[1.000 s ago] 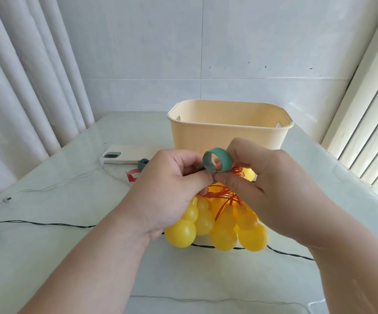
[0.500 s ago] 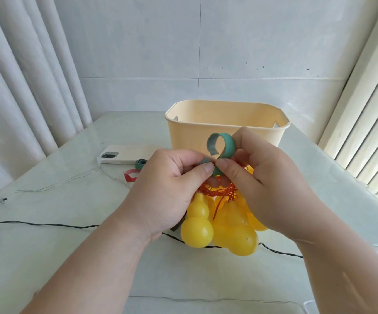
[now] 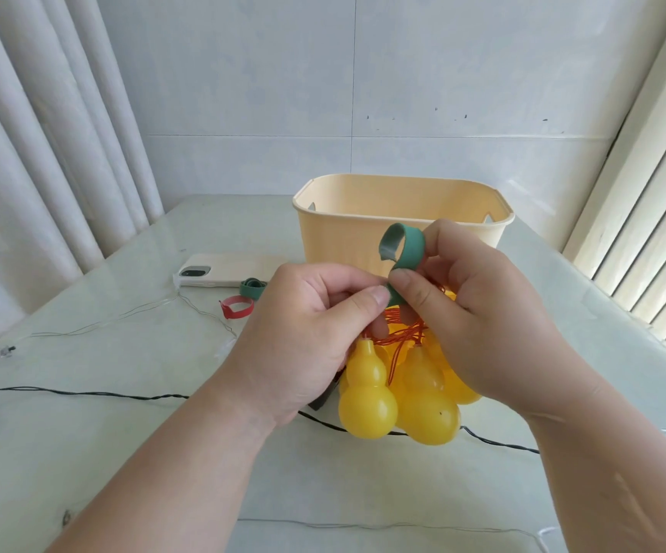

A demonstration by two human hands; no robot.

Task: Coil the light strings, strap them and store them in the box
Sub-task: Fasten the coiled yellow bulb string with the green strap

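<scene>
Above the middle of the table, just before the box, both hands hold the coiled light string off the surface. The left hand grips the gathered wires, fingers curled; the right hand pinches the green strap, its free end curling upward. Whether the strap circles the wires is hidden. The bulbs hang down, long axis vertical. I judge the bundle light and soft, the bulbs fragile: hold it at the wires

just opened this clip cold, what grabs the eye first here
A bunch of bright yellow gourd-shaped lights on orange wire hangs at centre above the table. Over it the left hand and right hand pinch a curled green strap, with a cream box standing open just behind.
</scene>
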